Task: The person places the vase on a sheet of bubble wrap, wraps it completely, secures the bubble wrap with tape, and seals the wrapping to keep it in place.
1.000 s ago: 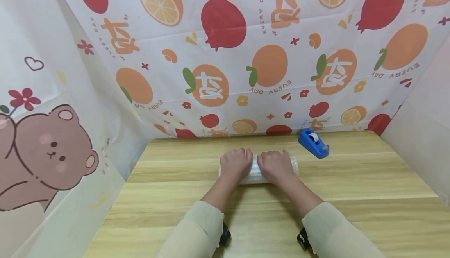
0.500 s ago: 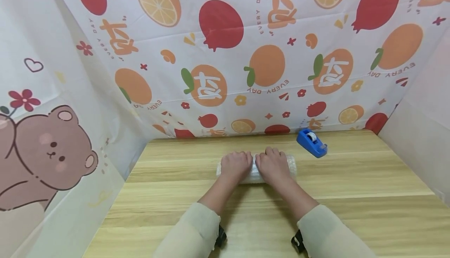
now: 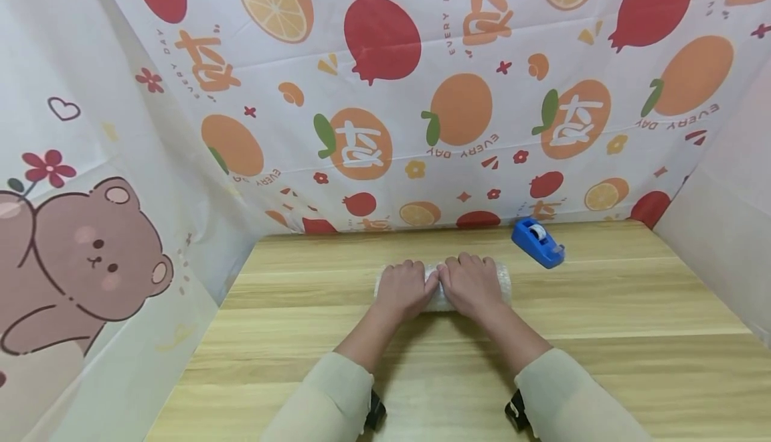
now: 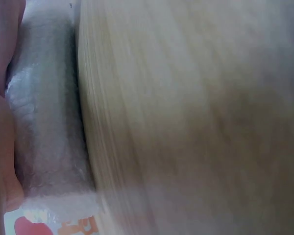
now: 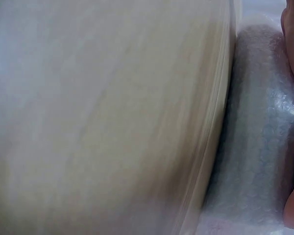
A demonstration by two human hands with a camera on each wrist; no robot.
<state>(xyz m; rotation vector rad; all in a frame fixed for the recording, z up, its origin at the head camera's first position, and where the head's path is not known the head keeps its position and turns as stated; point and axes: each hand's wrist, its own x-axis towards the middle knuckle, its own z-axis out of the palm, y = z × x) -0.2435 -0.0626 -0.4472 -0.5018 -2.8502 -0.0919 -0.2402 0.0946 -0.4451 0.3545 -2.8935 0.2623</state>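
Observation:
A roll of bubble wrap (image 3: 504,284) lies crosswise on the wooden table, clear and whitish, its two ends showing past the hands. From above, my left hand (image 3: 405,289) grips its left half, fingers bent over the far side. My right hand (image 3: 472,286) holds the right half in the same way, and the two thumbs nearly meet at the middle. In the left wrist view the bubble wrap (image 4: 49,112) runs along the table, the hand only partly showing at the edge. The right wrist view shows the roll's near side (image 5: 257,132); the fingertips are hidden.
A blue tape dispenser (image 3: 538,242) with a roll of tape stands on the table behind and right of the hands. Fruit-printed cloth (image 3: 277,140) hangs along the table's back edge. A bear-printed cloth (image 3: 96,254) hangs at the left.
Both hands stay on the roll. My left hand's thumb has moved toward the right one, and the fingers have shifted slightly over the bubble wrap. The tape dispenser stays in place.

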